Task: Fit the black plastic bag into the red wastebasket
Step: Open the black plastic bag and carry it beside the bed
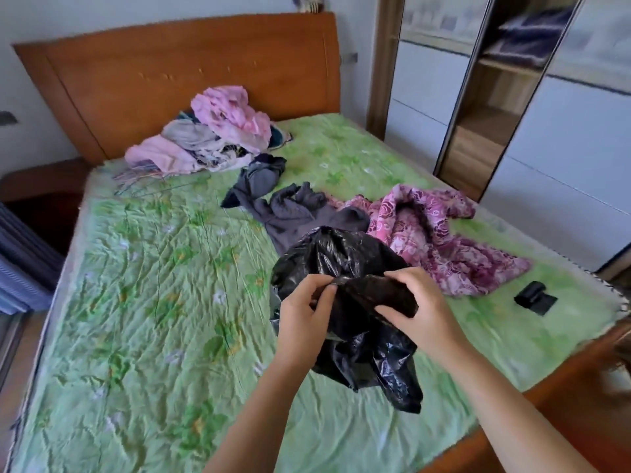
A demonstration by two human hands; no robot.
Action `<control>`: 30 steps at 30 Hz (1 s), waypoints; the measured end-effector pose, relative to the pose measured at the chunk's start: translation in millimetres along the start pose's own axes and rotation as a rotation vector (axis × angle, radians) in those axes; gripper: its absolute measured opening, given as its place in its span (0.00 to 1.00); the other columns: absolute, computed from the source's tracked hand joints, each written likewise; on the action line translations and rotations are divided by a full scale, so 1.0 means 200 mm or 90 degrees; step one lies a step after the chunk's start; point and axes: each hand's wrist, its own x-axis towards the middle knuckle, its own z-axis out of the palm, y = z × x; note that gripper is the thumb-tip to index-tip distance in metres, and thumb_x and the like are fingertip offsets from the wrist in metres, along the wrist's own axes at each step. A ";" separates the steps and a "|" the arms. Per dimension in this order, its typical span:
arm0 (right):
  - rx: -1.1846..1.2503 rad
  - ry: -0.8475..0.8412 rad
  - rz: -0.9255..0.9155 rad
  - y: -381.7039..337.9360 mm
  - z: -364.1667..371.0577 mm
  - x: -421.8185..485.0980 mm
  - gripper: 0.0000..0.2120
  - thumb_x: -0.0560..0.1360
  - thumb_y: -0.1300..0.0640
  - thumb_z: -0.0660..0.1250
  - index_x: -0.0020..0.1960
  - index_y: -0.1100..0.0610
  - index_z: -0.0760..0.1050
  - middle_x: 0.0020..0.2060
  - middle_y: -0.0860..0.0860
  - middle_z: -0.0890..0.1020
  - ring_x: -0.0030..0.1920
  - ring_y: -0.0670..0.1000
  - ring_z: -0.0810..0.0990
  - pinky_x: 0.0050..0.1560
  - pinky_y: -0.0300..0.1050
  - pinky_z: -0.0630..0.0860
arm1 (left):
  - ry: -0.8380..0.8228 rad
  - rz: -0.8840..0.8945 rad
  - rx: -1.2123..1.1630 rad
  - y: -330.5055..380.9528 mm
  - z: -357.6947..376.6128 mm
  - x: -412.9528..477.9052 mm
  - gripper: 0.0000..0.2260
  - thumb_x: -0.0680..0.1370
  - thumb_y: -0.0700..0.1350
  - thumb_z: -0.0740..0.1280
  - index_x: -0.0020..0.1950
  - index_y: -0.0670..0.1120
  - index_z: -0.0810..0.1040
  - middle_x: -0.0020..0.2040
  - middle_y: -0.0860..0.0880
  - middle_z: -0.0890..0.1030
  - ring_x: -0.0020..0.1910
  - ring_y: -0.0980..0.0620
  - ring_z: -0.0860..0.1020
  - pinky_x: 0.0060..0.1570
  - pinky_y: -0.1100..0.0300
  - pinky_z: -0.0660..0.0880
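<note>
A crumpled black plastic bag (355, 261) hangs in the air over the bed, held by both hands. My left hand (302, 315) pinches the bag's edge between thumb and fingers. My right hand (421, 310) grips the same edge a little to the right, fingers curled into the plastic. The lower part of the bag droops down toward the sheet. No red wastebasket is in view.
A bed with a green flowered sheet (153, 302) fills the view, under a wooden headboard (177, 73). On it lie a pile of pink clothes (218, 131), a dark garment (293, 206), a magenta flowered jacket (440, 233) and a roll of black bags (534, 297). A wardrobe (546, 114) stands at right.
</note>
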 end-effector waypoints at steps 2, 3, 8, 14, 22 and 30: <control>-0.007 0.030 -0.001 -0.02 -0.04 -0.01 0.19 0.66 0.59 0.73 0.55 0.58 0.74 0.48 0.49 0.75 0.52 0.45 0.72 0.57 0.27 0.62 | 0.005 0.007 -0.042 0.06 -0.04 0.00 0.11 0.76 0.40 0.64 0.40 0.56 0.76 0.33 0.61 0.79 0.32 0.61 0.75 0.32 0.69 0.72; -0.015 0.044 -0.001 -0.03 -0.06 -0.01 0.18 0.66 0.60 0.73 0.54 0.58 0.74 0.47 0.49 0.75 0.51 0.45 0.72 0.56 0.27 0.62 | 0.008 0.008 -0.063 0.08 -0.05 0.00 0.09 0.76 0.40 0.64 0.40 0.54 0.77 0.32 0.61 0.78 0.31 0.61 0.75 0.32 0.69 0.71; -0.058 0.063 -0.009 -0.06 -0.10 -0.02 0.06 0.67 0.67 0.72 0.41 0.62 0.76 0.37 0.49 0.75 0.39 0.51 0.77 0.46 0.28 0.68 | 0.021 -0.008 -0.086 0.10 -0.09 -0.02 0.09 0.76 0.39 0.64 0.38 0.51 0.76 0.26 0.60 0.74 0.25 0.63 0.69 0.27 0.73 0.65; -0.107 0.072 0.079 -0.07 -0.24 -0.13 0.03 0.69 0.64 0.71 0.43 0.61 0.79 0.40 0.53 0.81 0.42 0.55 0.80 0.43 0.30 0.67 | -0.031 -0.005 0.045 0.06 -0.03 -0.02 0.09 0.74 0.40 0.67 0.46 0.54 0.76 0.42 0.58 0.80 0.39 0.66 0.76 0.38 0.77 0.69; -0.115 0.079 0.158 -0.04 -0.53 -0.35 0.05 0.69 0.61 0.70 0.45 0.58 0.80 0.40 0.39 0.76 0.45 0.43 0.76 0.51 0.39 0.73 | -0.167 0.415 0.202 0.33 0.36 -0.09 0.17 0.70 0.42 0.71 0.57 0.39 0.76 0.53 0.43 0.79 0.54 0.45 0.76 0.55 0.51 0.73; -0.115 0.143 0.229 0.05 -0.91 -0.76 0.03 0.71 0.60 0.69 0.45 0.56 0.78 0.38 0.39 0.75 0.43 0.44 0.76 0.46 0.31 0.70 | -0.335 0.493 0.121 0.55 0.91 -0.35 0.10 0.69 0.40 0.70 0.49 0.40 0.80 0.44 0.42 0.82 0.44 0.43 0.79 0.43 0.46 0.77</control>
